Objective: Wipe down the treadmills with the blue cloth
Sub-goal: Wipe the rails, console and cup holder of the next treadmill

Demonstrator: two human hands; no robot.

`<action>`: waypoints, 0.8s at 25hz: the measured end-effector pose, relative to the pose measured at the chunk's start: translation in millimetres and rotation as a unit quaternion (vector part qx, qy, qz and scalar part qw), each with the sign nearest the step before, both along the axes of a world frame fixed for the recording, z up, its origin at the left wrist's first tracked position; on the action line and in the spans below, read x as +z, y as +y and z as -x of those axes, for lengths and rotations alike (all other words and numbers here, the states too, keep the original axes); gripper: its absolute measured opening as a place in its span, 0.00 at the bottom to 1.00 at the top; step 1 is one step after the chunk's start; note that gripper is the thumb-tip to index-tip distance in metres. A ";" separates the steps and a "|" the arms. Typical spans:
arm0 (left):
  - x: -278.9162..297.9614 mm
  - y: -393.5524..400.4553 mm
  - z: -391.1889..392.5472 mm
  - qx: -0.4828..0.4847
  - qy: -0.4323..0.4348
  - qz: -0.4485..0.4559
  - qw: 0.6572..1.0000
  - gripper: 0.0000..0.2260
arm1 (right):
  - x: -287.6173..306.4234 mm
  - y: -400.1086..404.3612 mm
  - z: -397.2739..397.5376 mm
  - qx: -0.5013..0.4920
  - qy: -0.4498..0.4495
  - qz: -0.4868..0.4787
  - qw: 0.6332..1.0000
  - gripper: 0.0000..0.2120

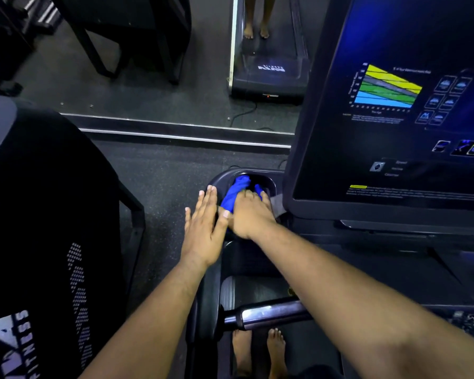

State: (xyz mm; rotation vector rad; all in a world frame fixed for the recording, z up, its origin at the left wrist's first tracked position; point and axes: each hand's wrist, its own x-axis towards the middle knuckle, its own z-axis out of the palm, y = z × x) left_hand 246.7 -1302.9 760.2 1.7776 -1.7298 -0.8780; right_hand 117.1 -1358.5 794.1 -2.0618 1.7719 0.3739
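Note:
The blue cloth (235, 193) lies bunched in the recessed cup holder (268, 181) at the left end of the treadmill console. My right hand (248, 214) lies on top of the cloth and presses it into the recess, its fingertips hidden in the folds. Just to the left, my left hand (203, 222) is flat with straight fingers, hovering at the holder's outer rim and holding nothing. The treadmill's dark display panel (394, 119) rises to the right of both hands.
A metal handlebar (266, 314) crosses below my right forearm, and my bare feet stand on the belt under it. A neighbouring black machine (44, 228) stands close on the left. A floor mirror (175, 77) ahead reflects a treadmill and feet.

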 end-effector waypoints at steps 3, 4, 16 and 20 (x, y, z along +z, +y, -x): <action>-3.0 -1.9 -0.2 0.010 0.028 0.009 1.000 0.36 | 0.3 5.5 14.3 0.045 -0.064 0.043 0.996 0.31; -2.8 -1.0 0.1 0.011 0.028 0.010 0.999 0.36 | 1.5 22.6 25.0 0.074 -0.078 0.083 0.991 0.26; 25.9 79.7 18.3 -0.036 -0.179 0.041 0.982 0.44 | 17.7 138.4 101.4 0.165 -0.120 0.166 0.965 0.28; 54.0 112.8 53.2 0.011 -0.002 0.011 1.000 0.30 | 31.2 177.7 112.3 0.149 -0.136 0.271 0.941 0.29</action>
